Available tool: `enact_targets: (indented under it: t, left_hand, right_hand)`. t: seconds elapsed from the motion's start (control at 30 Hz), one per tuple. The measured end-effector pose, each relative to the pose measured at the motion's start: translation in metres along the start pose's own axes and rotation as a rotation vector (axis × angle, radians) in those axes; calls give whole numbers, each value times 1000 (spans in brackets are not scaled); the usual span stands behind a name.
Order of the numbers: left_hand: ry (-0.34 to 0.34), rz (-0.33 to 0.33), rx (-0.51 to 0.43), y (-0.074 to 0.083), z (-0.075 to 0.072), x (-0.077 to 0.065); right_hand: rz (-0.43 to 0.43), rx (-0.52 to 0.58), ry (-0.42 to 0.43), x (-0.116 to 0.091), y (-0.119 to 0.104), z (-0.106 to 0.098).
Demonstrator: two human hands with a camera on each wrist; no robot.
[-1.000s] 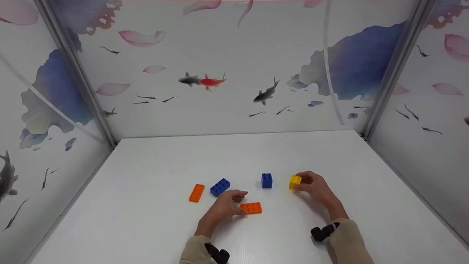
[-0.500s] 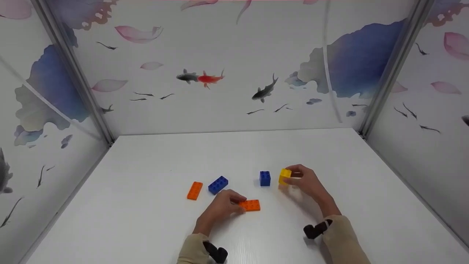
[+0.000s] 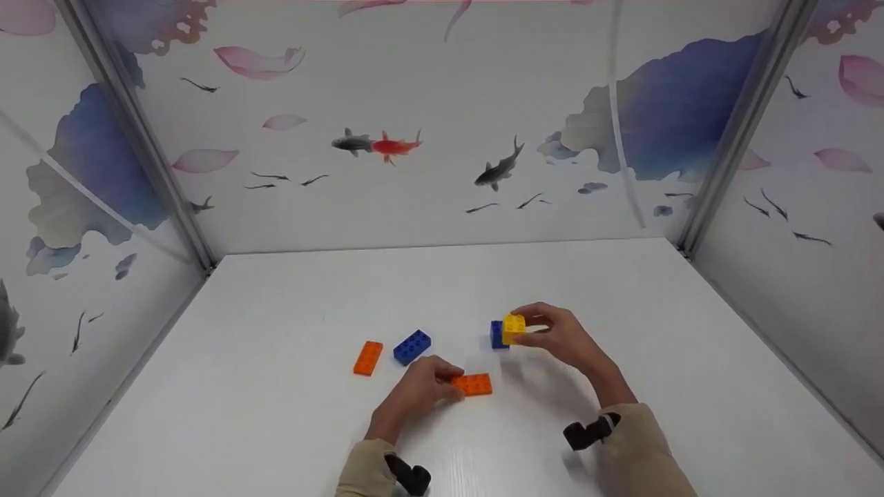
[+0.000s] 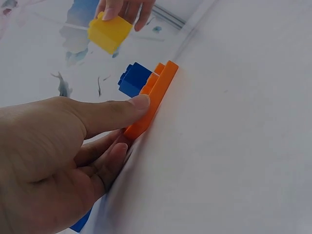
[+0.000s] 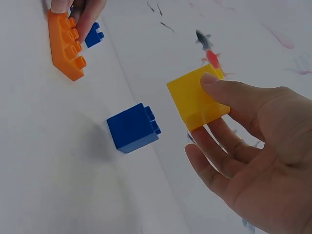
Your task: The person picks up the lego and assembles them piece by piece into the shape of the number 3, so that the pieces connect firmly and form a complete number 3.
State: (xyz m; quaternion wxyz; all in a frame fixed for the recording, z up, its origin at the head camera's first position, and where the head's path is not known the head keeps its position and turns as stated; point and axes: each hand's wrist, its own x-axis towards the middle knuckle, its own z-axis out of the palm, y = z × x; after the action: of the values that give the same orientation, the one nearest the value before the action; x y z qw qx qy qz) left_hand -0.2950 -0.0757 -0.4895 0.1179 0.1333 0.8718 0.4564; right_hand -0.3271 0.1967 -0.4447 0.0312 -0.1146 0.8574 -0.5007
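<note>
My right hand (image 3: 563,338) pinches a yellow building block (image 3: 513,330) between thumb and fingers, raised off the table. In the right wrist view the yellow block (image 5: 197,97) hangs apart from a small blue block (image 5: 131,127), which stands on the table with its studs up. From the head, the yellow block partly covers that blue block (image 3: 496,335). My left hand (image 3: 420,390) grips one end of a flat orange block (image 3: 476,384); the left wrist view shows the thumb on the orange block's (image 4: 158,92) near long side.
A longer blue block (image 3: 412,347) lies just beyond my left hand. Left of it is a second flat orange block (image 3: 368,358). The white table (image 3: 290,297) is bounded by printed panels (image 3: 414,214) at the back and both sides.
My right hand has carried the yellow block leftward and up to the small blue block. My left fingers have closed onto the flat orange block, which stays nearly in place.
</note>
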Motion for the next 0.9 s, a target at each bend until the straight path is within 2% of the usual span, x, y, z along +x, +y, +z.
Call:
enact_targets:
  t: [0.27, 0.5, 0.9]
  left_hand:
    - [-11, -16, -13, 0, 1, 4]
    - [-1, -24, -9, -1, 1, 4]
    - [-17, -17, -17, -1, -1, 4]
  right_hand:
    - [-94, -2, -118, -3, -12, 12]
    - [-64, -80, -172, -1, -11, 28]
    - [-65, -84, -264, 1, -2, 37]
